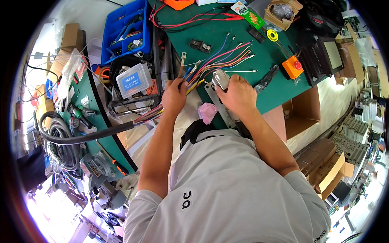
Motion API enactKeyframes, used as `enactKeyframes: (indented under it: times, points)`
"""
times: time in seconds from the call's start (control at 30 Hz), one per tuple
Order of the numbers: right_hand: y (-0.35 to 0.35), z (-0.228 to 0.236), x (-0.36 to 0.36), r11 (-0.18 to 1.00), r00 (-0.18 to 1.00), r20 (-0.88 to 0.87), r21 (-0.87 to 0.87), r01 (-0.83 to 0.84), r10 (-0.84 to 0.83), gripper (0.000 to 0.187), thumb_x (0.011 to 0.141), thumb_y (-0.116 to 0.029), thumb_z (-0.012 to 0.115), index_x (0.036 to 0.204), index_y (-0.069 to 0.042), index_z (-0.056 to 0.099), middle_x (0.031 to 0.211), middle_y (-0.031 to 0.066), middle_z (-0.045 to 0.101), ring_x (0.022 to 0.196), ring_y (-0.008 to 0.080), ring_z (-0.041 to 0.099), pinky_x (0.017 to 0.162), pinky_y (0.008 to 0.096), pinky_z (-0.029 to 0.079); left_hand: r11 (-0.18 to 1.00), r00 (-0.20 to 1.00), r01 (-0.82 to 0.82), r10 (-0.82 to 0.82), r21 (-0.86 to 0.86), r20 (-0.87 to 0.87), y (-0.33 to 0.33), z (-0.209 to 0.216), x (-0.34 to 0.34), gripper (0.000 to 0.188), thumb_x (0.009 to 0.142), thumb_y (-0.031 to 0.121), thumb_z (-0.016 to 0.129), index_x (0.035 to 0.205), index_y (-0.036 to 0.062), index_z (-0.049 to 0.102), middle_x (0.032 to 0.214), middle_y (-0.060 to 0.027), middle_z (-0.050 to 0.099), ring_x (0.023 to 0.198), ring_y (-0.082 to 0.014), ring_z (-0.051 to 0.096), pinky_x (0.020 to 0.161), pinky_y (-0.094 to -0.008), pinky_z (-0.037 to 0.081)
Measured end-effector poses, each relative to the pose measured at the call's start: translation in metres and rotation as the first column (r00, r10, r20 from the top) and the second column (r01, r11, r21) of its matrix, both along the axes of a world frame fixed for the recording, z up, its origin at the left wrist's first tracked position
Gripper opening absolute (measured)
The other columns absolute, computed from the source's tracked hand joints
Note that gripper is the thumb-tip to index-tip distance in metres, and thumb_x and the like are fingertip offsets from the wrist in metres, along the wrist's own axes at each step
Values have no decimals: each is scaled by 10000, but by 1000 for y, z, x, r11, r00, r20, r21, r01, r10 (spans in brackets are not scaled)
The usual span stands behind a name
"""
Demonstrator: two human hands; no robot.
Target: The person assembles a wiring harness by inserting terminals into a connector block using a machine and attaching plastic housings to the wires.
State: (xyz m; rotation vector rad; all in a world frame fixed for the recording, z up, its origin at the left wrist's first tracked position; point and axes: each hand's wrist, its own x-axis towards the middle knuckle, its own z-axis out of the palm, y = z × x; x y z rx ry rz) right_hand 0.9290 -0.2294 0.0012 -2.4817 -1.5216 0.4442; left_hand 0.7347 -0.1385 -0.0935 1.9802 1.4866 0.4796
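Observation:
My left hand [174, 97] is closed around wires at the split end of a thick black cable [101, 133]. A copper-coloured wire with a ring lug [183, 60] stands up out of its fingers. Many coloured wires [223, 58] with crimped tips fan out over the green table to the right of that hand. My right hand [240, 95] grips a silver metal connector housing [220, 79] at the table's near edge; the fingers partly cover it. Below the housing are a grey metal plate [219, 101] with holes and a crumpled pink piece [207, 112].
A blue divided bin [126, 30] and a clear plastic box [134, 81] stand at the left. On the green table [184, 30] lie red and black test leads [194, 20], black clips [200, 45] and an orange box with a red button [292, 67]. A cardboard box [302, 109] sits below right.

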Motion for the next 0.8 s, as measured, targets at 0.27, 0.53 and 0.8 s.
enactKeyframes:
  times: [0.27,0.53,0.8]
  points:
    - [-1,7,-1,999,998,-44,-38,34,-35,457,804,-405,732,885,15,575,879,185,672,857,359,680,700,475,558,999,999,33,-33,-12,-7,1,-3,-2,275,920,348,649,1088,133,618,1018,-144,615,871,-388,643,729,-479,507]
    - [-1,4,-1,1000,998,-55,-4,19,-19,467,808,-417,731,900,12,572,899,178,669,881,364,676,706,486,555,996,997,73,-70,-59,40,0,2,-7,823,678,329,890,1260,3,410,1192,-231,546,1035,-417,612,845,-472,502]
    - [0,3,0,1000,998,-62,-22,18,-20,478,808,-427,730,920,11,576,914,181,668,896,366,676,722,480,560,982,959,134,-162,-131,-234,9,-10,-1,645,698,197,839,1171,-18,457,1113,-269,598,1026,-448,620,877,-483,518]
